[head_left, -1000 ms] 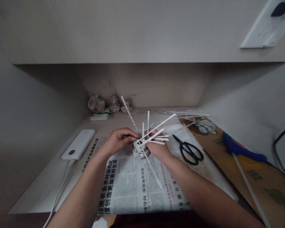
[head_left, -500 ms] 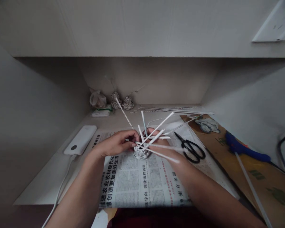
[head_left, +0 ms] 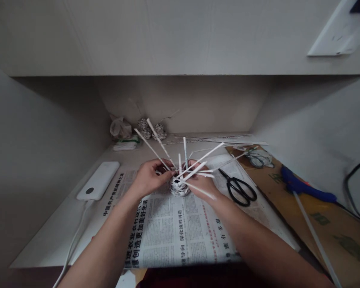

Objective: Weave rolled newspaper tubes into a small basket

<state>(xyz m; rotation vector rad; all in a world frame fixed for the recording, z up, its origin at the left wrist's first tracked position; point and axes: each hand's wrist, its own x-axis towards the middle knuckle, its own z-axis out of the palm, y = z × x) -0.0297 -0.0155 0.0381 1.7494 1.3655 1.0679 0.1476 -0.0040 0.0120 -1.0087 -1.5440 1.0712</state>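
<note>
A small woven paper basket [head_left: 180, 189] stands on the newspaper [head_left: 165, 236], with several rolled-paper sticks [head_left: 204, 159] fanning out of its top. My left hand [head_left: 151, 176] is closed at the basket's left rim, thumb and fingers pinching there, and two sticks slant up and left above it. Around the right and far side of the basket curls my right hand [head_left: 201, 182], partly hidden behind the sticks; its fingers are bent against the weave. Black-handled scissors [head_left: 240, 189] lie just right of my right hand.
A white power bank [head_left: 99, 180] with a cable lies left. At the back are woven paper pieces [head_left: 159, 131], a plastic bag [head_left: 120, 128] and long paper sticks [head_left: 222, 140]. A blue glue gun [head_left: 306, 186] rests on cardboard [head_left: 321, 236] at right.
Another stick now slants up and left above my left hand. My left hand has shifted slightly at the rim, and the view has moved a little.
</note>
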